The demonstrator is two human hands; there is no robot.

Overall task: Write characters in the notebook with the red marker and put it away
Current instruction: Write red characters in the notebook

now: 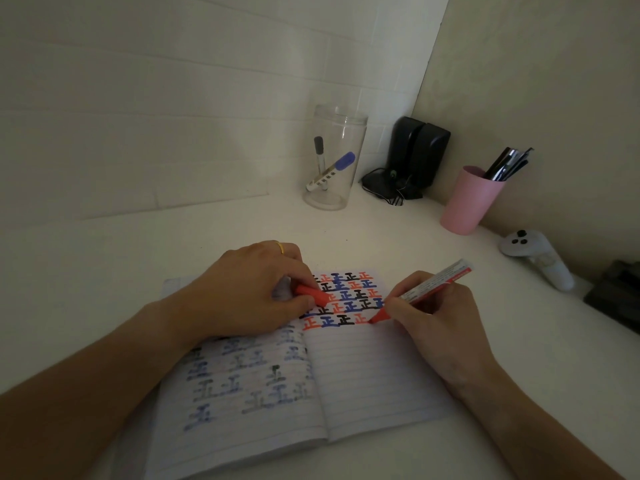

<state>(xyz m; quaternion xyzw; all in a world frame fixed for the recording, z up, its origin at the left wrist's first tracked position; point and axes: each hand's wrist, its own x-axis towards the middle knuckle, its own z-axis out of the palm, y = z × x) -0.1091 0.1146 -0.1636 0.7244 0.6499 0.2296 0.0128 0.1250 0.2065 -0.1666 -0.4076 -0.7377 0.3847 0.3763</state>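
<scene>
The white desk [398, 237] bears the open notebook [363, 375], clear jar [332, 188], pink cup [467, 206], speakers [419, 154] and controller [540, 261].

Both hands [242, 292] [436, 313] seemingly clenched, low.

A: Back of desk [398, 244]?
B: Clear jar [334, 157] holding blue-capped marker [332, 169] and grey-capped marker [319, 152]; black speakers [417, 152] beside it.
A: Right side?
B: Pink cup [469, 202] of pens [509, 164]; white controller [538, 258] nearby.
</scene>
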